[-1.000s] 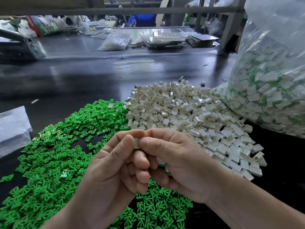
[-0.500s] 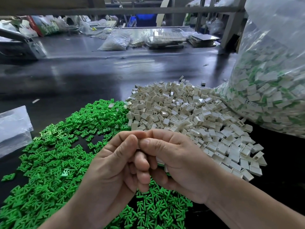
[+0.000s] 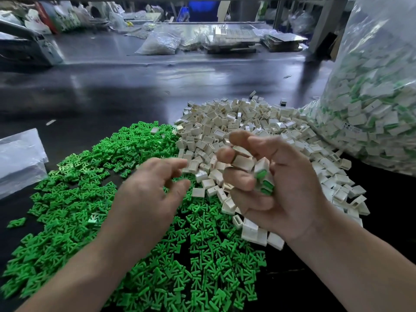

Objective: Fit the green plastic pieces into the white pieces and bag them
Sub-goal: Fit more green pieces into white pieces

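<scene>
On the dark table [image 3: 112, 97], near you: the green pieces [image 3: 90, 199] lie in a wide flat pile at left; the white pieces [image 3: 247, 122] are heaped just beside them at right, and the two piles touch.
Right hand [image 3: 276, 183]: your fingers curl round a small handful of assembled pieces [image 3: 262, 176], white shells with green showing at the ends.
Left hand [image 3: 153, 194]: it hovers above the border of both piles, fingers loosely bent, thumb and forefinger apart, nothing in them; it is blurred.
Big bag [image 3: 371, 109]: it stands at far right, against the white heap, full of fitted pairs.
Step in hand: I judge you need the next green piece. Pinch only one, turn its stem toward the open side of a shell, and press until it sits flush.
Writing: a small dark print on the bag wall is too small to read; no brand is visible.
</scene>
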Motion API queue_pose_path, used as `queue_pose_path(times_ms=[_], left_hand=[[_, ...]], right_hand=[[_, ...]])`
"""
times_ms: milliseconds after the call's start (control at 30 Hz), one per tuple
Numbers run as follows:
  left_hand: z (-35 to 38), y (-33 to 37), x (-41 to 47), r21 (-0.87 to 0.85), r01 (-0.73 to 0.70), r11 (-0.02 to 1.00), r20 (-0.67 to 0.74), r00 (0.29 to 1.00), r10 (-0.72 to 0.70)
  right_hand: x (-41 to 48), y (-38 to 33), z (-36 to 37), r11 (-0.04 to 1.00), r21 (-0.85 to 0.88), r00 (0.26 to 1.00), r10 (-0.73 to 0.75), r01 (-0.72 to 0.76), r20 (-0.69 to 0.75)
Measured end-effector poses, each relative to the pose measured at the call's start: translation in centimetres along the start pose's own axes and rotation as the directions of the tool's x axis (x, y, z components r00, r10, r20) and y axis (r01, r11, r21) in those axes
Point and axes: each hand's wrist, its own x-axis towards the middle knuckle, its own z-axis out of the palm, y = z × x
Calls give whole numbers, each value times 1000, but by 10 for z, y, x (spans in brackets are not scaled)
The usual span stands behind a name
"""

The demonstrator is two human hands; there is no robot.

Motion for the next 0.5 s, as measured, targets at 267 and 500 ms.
queue_pose_path(times_ms=[267,500], left_hand=[[6,5,5,311,-205,928,139,976,169],[0,12,-1,-157,-40,987,-25,999,36]], right_hand=[[0,0,-4,977,-209,986,12,-47,-165],[-4,9,2,851,-504,962,2,-145,-273]])
